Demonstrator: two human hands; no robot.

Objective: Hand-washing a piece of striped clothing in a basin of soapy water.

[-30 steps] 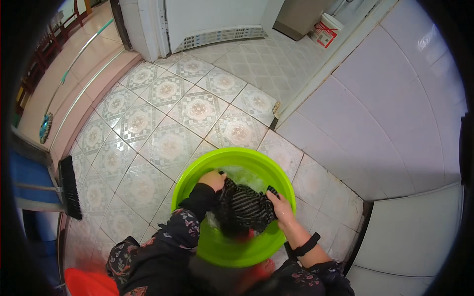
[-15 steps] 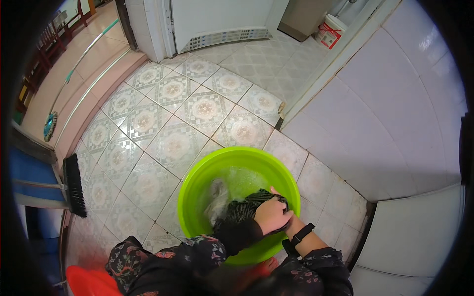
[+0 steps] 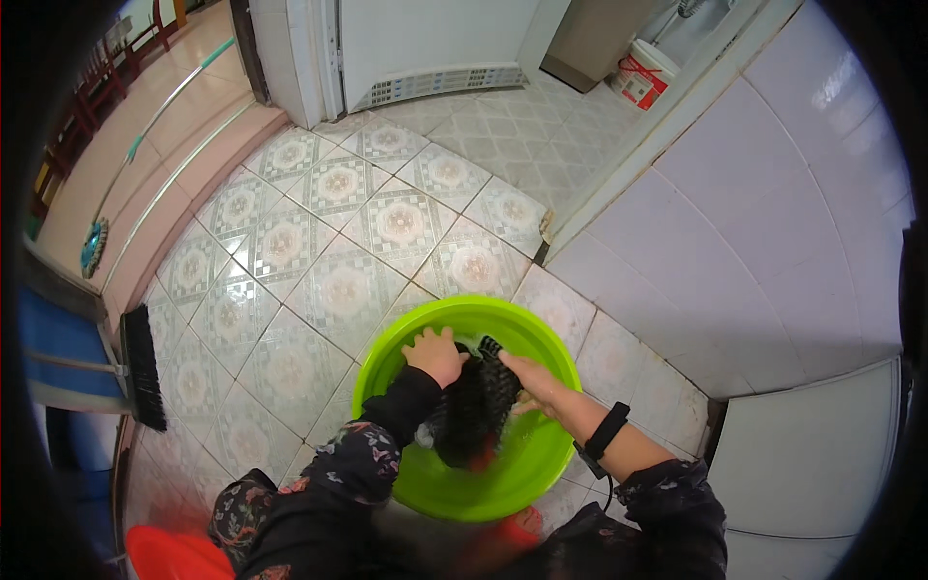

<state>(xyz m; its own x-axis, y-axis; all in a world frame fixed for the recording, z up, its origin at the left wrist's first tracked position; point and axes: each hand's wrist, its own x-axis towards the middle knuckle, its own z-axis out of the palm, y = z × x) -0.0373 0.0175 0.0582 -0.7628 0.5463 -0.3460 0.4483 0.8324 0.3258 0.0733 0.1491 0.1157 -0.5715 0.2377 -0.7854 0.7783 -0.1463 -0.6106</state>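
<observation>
A bright green basin (image 3: 364, 391) stands on the floor before me with some water in it. Inside lies a bunched dark garment (image 3: 483, 391) with a grey-black pattern. My left hand (image 3: 435, 358) is at the garment's upper left, its fingers spread and its thumb toward the fabric. On the other side, my right hand (image 3: 534, 380) holds the garment's right edge, thumb above and the other fingers lower down. A paler grey cloth (image 3: 425, 432) shows partly beneath the dark one. A red patch shows at the garment's lower end; I cannot tell what it is.
A red plastic thing (image 3: 174, 553) is at lower left. The broom (image 3: 145, 367) and a teal-handled mop (image 3: 130, 150) stand to the left, by a raised step (image 3: 193, 208). On the right are a tiled wall (image 3: 735, 251) and a pale cabinet (image 3: 812, 454). A white bucket (image 3: 646, 72) is beyond the doorway.
My hands have parted from their crossed position. The left has moved to the basin's upper left, the right to the garment's right side. The dark garment has shifted and covers more of the paler cloth.
</observation>
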